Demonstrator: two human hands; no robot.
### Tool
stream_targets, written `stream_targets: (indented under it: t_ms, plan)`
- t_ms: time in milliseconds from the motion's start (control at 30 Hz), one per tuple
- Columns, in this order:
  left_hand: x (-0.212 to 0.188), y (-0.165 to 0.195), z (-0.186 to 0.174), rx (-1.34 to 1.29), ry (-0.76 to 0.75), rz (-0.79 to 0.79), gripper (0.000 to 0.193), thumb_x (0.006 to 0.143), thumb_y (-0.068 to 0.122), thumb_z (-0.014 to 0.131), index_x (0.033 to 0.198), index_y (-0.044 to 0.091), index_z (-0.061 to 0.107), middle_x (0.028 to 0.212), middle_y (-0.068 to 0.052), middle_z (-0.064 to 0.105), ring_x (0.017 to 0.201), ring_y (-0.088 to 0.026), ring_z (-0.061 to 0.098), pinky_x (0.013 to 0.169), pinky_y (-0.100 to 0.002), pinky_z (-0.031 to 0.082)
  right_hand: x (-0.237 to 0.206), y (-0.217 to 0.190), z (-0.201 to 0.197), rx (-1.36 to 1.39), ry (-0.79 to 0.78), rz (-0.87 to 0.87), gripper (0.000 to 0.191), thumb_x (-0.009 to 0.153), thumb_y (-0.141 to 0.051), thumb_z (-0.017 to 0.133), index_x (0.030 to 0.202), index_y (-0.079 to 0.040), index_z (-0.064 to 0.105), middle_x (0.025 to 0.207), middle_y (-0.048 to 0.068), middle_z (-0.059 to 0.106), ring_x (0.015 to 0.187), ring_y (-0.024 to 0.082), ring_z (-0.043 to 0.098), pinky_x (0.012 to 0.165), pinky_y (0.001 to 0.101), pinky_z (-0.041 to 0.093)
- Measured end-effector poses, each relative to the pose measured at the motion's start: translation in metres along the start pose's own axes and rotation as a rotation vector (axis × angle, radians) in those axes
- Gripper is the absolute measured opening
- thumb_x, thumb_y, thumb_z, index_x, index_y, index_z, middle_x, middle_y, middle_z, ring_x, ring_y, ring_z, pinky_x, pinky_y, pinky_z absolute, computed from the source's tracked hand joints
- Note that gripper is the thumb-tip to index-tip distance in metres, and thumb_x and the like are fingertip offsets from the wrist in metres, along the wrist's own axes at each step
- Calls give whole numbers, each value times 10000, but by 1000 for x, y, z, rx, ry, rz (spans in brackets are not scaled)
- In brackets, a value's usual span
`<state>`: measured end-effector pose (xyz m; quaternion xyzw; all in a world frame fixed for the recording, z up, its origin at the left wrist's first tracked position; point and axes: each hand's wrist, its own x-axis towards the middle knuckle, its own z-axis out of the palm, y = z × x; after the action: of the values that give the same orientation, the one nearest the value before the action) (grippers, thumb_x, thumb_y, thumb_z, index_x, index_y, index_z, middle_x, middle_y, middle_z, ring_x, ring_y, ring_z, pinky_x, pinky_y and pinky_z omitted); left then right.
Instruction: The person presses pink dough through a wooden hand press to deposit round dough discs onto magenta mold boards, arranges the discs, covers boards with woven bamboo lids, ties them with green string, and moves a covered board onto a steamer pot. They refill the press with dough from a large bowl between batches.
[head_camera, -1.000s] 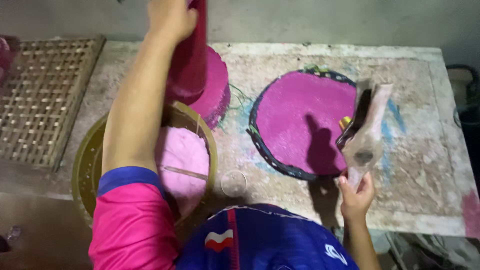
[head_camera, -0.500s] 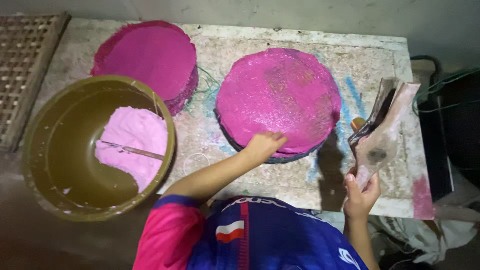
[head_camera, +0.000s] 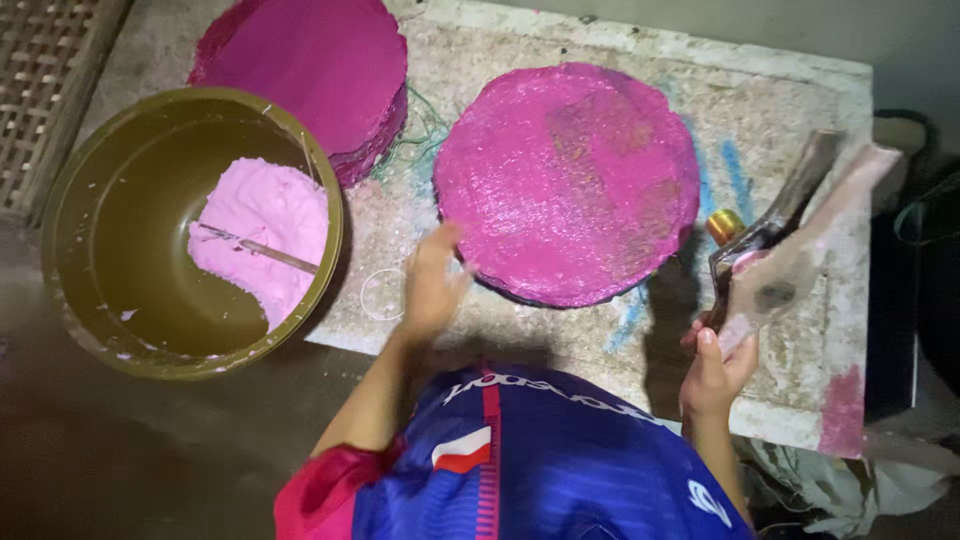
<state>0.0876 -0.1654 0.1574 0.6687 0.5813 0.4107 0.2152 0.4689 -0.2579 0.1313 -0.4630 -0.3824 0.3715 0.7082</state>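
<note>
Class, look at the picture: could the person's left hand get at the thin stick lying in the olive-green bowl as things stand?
Probably yes. The left hand is empty and open beside the olive-green bowl, whose top is uncovered; the thin stick lies exposed on the pale pink paste.

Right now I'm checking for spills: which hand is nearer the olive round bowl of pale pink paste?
Left. The left hand hovers just right of the olive round bowl; the right hand is across the table.

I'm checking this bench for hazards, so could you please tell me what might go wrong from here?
1. The pink disc overhangs nothing, but the left hand hovers at its edge; a snag might tear it.
2. The smeared scraper tool in the right hand looks slick and could slip.
3. The olive bowl of pink paste overlaps the slab's edge and might tip.
</note>
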Motion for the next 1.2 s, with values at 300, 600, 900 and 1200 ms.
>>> stream_targets:
  t_ms: [300, 600, 900, 1200]
  plan:
    - [-81, -74, -75, 606, -233, -164, 251, 797, 207, 780, 1039, 145, 752, 1079, -72, 655, 1091, -298, 591, 907, -483, 440, 11, 4, 45, 108, -148, 93, 793, 995, -310, 699, 1640, -70, 304, 1097, 79, 585, 915, 167, 565, 816, 344, 501]
    - [-27, -51, -25, 226, 107, 262, 117, 866, 240, 786, 960, 188, 740, 1036, -24, 700, 1066, -226, 633, 963, -426, 427, 36, -16, 81, 120, -494, 289, 766, 921, -258, 684, 1543, -10, 312, 1282, 123, 554, 1167, 225, 566, 1046, 399, 471]
    - [69, -4, 4, -107, -141, 215, 497, 892, 332, 693, 1347, 138, 660, 1190, -75, 651, 1163, -227, 589, 1053, -487, 374, 107, -35, 104, -377, -1020, 424, 803, 1028, -740, 297, 1139, -14, 623, 864, 91, 648, 756, 171, 638, 702, 309, 530]
    - [136, 6, 32, -2269, -208, -173, 639, 1087, 714, 372, 991, 118, 583, 872, -8, 519, 886, -188, 551, 983, -408, 468, 152, -73, 179, -977, -1175, 1020, 768, 939, -702, 211, 1071, -90, 655, 774, 95, 723, 705, 234, 685, 643, 375, 605]
